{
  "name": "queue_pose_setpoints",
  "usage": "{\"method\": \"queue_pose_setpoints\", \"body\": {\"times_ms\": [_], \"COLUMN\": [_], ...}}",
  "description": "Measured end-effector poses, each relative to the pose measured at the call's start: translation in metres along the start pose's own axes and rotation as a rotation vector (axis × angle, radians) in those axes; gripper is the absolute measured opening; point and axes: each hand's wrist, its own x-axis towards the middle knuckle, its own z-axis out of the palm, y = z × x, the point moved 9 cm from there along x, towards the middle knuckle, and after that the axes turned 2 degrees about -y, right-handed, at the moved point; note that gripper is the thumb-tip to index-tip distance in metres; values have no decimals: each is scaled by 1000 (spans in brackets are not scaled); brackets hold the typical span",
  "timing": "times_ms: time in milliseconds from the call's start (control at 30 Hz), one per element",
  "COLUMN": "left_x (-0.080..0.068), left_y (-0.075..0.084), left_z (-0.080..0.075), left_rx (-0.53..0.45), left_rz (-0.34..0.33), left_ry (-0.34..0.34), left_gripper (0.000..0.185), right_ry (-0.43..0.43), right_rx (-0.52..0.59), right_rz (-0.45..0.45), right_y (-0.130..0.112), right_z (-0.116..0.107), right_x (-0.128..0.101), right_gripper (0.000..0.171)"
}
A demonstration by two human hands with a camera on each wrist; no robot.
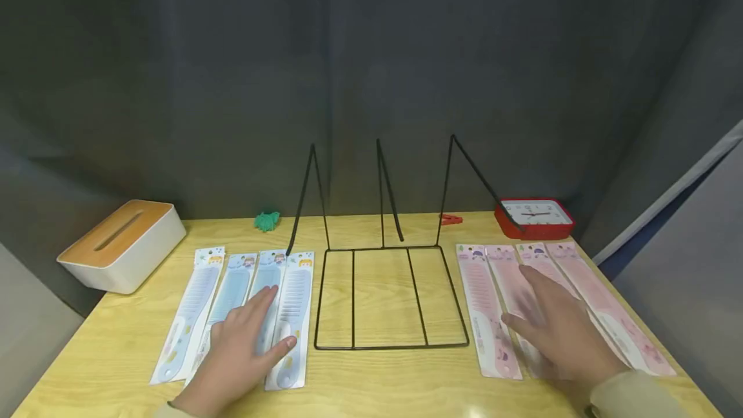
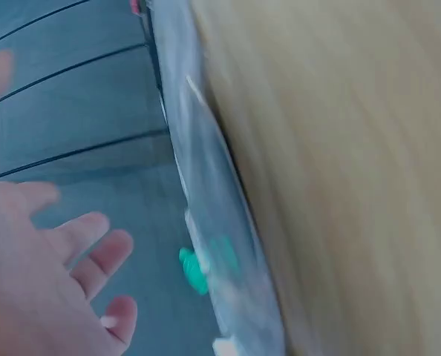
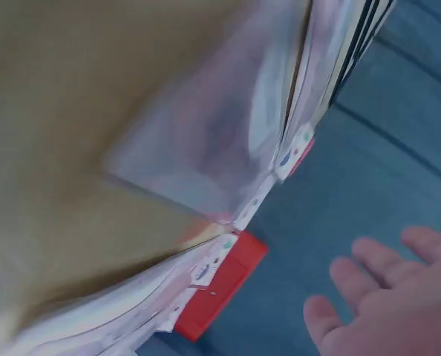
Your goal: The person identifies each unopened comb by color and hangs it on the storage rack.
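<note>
Left hand (image 1: 240,347), fingers spread, pinching nothing, reaching over 4 blue combs (image 1: 295,315); wire rack (image 1: 353,302) standing at centre, bearing 0 combs; right hand (image 1: 565,334), likewise spread, reaching over 4 pink combs (image 1: 490,315). Laying-out on table (image 1: 395,379) seemingly done; rest apparently remaining.

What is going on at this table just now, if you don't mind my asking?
A person has the left hand over four blue packaged combs and the right hand over four pink packaged combs. Neither hand grips anything; whether they touch the packs is hard to tell. The combs lie in two groups on the table, with a black wire rack between them. A tissue box and a red clock sit farther back.
</note>
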Motion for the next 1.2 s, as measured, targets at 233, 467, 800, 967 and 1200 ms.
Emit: {"method": "queue_pose_setpoints", "body": {"times_ms": [233, 467, 800, 967, 1200], "left_x": [21, 36, 41, 43, 48], "left_y": [11, 17, 26, 29, 32], "left_z": [35, 57, 71, 68, 64], "left_rx": [-101, -146, -98, -50, -18], "left_rz": [-51, -55, -19, -17, -14], "left_ry": [-154, -229, -271, -250, -255], "left_gripper": [86, 89, 87, 86, 84], "right_ry": [-175, -275, -344, -312, -308], "right_rx": [150, 176, 189, 139, 132], "right_rz": [243, 261, 281, 285, 324], "right_y": [43, 65, 92, 97, 100], "right_z": [29, 58, 72, 76, 76], "right_x": [70, 131, 154, 157, 162], "right_gripper": [75, 74, 62, 46, 30]}}
